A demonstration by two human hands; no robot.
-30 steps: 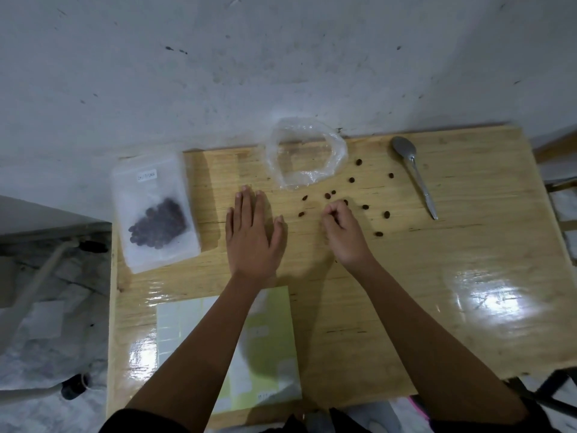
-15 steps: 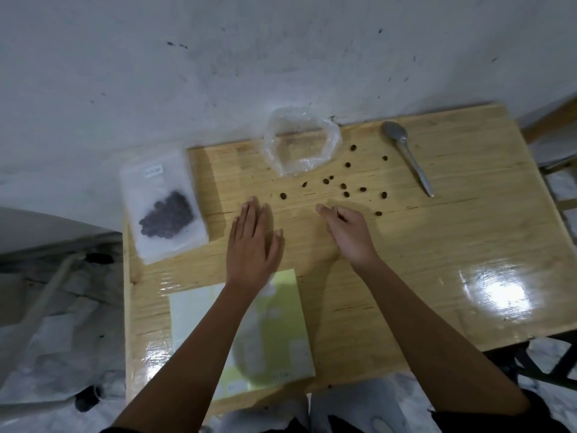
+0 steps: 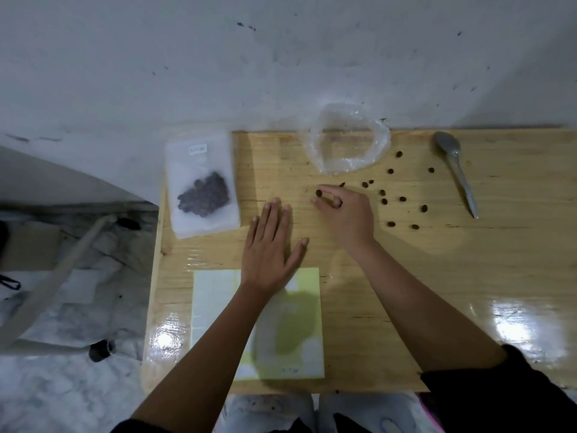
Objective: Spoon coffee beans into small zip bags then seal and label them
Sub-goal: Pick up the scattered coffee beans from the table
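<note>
Your left hand [image 3: 270,248] lies flat on the table [image 3: 468,276], palm down and fingers straight, with its wrist over the label sheet [image 3: 215,307]. Your right hand [image 3: 349,214] reaches forward with curled fingers, forefinger and thumb pinching one coffee bean [image 3: 318,192]. Loose beans [image 3: 402,199] lie scattered to its right, near the empty bag [image 3: 343,165] and the spoon [image 3: 459,176]. The filled bag [image 3: 203,195] lies at the table's left edge.

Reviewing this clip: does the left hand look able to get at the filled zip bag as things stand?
Probably yes: the left hand lies open beside the filled zip bag, with only bare table between them.
</note>
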